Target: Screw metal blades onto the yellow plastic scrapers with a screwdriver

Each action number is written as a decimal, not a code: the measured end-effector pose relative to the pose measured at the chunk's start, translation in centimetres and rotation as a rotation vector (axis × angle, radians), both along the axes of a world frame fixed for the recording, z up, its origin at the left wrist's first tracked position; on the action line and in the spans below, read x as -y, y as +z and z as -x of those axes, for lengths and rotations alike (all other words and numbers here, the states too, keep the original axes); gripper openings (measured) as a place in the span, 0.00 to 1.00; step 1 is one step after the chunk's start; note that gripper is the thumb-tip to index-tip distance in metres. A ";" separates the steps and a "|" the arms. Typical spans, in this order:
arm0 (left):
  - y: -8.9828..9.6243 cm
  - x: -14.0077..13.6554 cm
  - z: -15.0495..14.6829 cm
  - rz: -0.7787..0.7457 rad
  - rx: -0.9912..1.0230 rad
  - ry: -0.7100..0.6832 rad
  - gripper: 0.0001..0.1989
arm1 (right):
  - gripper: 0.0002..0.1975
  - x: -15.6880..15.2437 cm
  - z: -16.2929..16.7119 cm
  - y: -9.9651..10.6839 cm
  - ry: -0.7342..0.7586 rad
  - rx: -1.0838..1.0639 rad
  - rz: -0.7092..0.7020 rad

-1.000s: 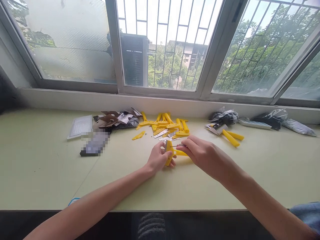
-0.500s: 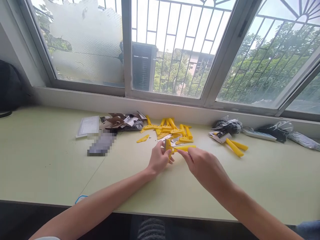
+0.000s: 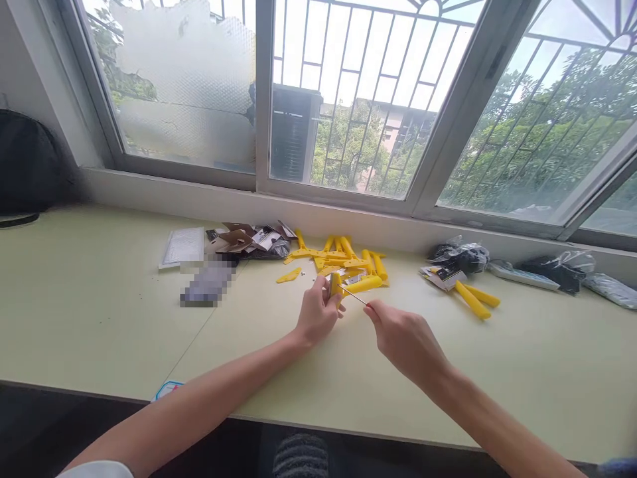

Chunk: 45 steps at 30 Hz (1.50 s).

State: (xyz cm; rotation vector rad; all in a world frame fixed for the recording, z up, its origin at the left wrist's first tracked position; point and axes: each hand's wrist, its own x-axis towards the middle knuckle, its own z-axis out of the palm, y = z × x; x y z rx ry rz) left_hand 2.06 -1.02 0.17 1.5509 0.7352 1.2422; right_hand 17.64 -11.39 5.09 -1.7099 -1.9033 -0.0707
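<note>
My left hand [image 3: 319, 311] is closed around the head of a yellow scraper [image 3: 363, 285], whose handle points right. In my right hand [image 3: 405, 332] is a screwdriver [image 3: 355, 296]; only its thin metal shaft shows, the grip being hidden in the fingers. The shaft's tip meets the scraper's head near my left fingers. Just beyond my hands lies a pile of yellow scraper parts [image 3: 348, 253], handles and heads mixed together. A loose yellow head piece [image 3: 289, 275] lies left of the pile, beside a few tiny metal bits [image 3: 303, 273].
Torn cardboard packaging [image 3: 239, 239] and a white tray [image 3: 183, 247] lie at the back left, with a blurred dark object [image 3: 206, 282] in front. Two yellow handles [image 3: 475, 302] and black items in plastic [image 3: 458, 255] sit at the right. A window ledge [image 3: 209, 199] bounds the table's back.
My right hand has drawn back down and right, so more of the screwdriver's shaft shows. The scraper's handle has tilted upward. The whole view has shifted slightly.
</note>
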 end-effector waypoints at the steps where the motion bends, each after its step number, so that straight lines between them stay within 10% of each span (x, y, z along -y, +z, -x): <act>1: 0.0 -0.1 0.1 -0.025 0.001 0.010 0.12 | 0.18 -0.1 0.2 0.1 0.006 -0.083 0.034; 11: 0.2 -1.3 1.7 -0.324 -0.061 0.074 0.11 | 0.22 -0.5 0.2 0.5 0.115 -0.775 0.458; 21: 0.3 -0.6 -0.1 -0.445 -0.137 0.107 0.08 | 0.24 -0.8 1.2 -2.8 0.021 -0.882 -0.003; 35: 0.1 -1.1 1.1 -0.445 -0.125 0.048 0.10 | 0.29 -0.8 1.0 -2.0 0.267 -1.412 0.551; 45: 1.3 -2.8 1.2 -0.150 0.061 0.107 0.14 | 0.21 -2.7 1.9 -2.2 0.161 -1.238 0.310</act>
